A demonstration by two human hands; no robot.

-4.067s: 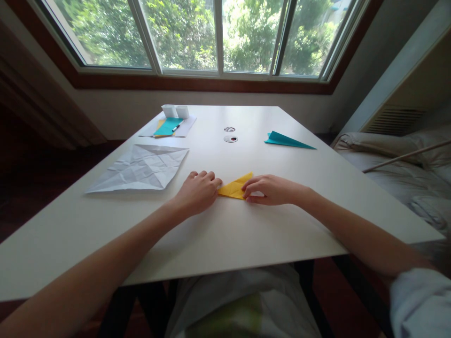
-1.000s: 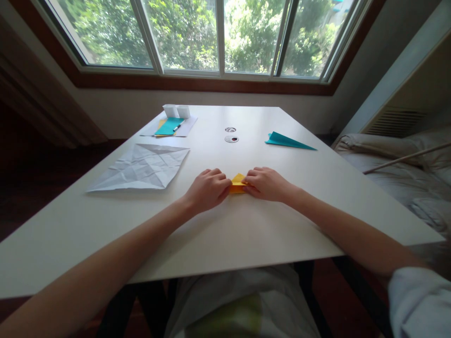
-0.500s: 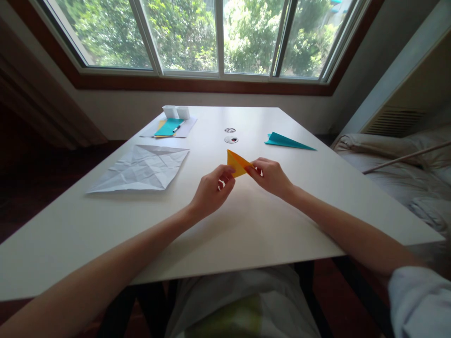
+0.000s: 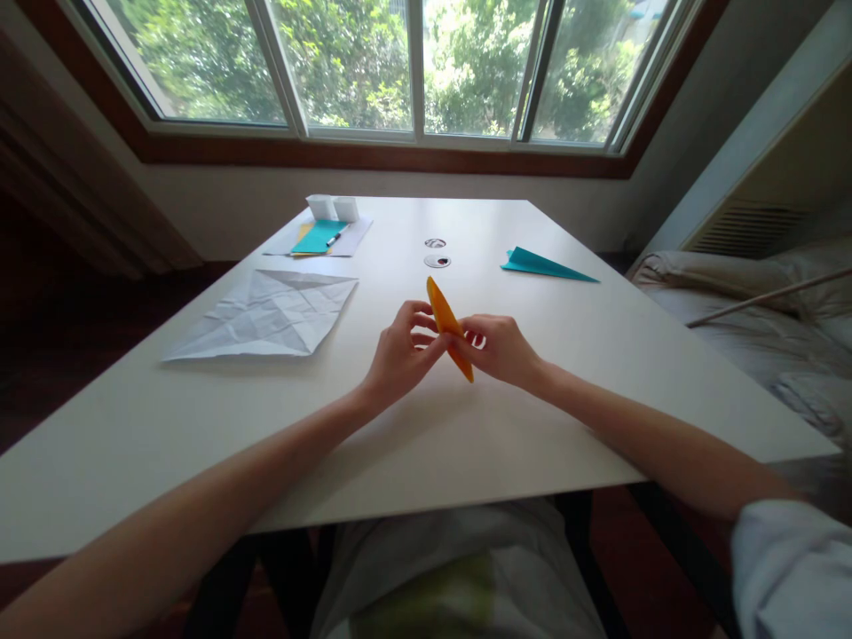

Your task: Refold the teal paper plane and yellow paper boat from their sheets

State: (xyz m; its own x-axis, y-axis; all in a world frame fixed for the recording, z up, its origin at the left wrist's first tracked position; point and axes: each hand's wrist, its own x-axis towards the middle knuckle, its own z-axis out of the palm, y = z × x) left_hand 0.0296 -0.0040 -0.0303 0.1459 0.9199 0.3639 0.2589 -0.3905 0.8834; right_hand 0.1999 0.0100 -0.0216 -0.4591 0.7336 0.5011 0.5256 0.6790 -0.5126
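Note:
Above the middle of the white table [image 4: 466, 444] I hold a folded yellow-orange paper [image 4: 446, 323], turned almost edge-on so it looks like a narrow strip. My left hand [image 4: 399, 355] pinches it from the left and my right hand [image 4: 499, 348] pinches it from the right. The paper is lifted clear of the table top.
A creased white sheet [image 4: 266, 315] lies at the left. A teal folded paper plane [image 4: 546, 264] rests at the right. At the far edge are teal and yellow papers with a pen [image 4: 320, 238] and two small white boxes [image 4: 333, 208]. Two round cable holes [image 4: 437, 252] sit mid-table. A bed [image 4: 765, 319] stands at the right.
The yellow paper lay flat under both hands; I have lifted it off the table and turned it nearly on edge between my fingers.

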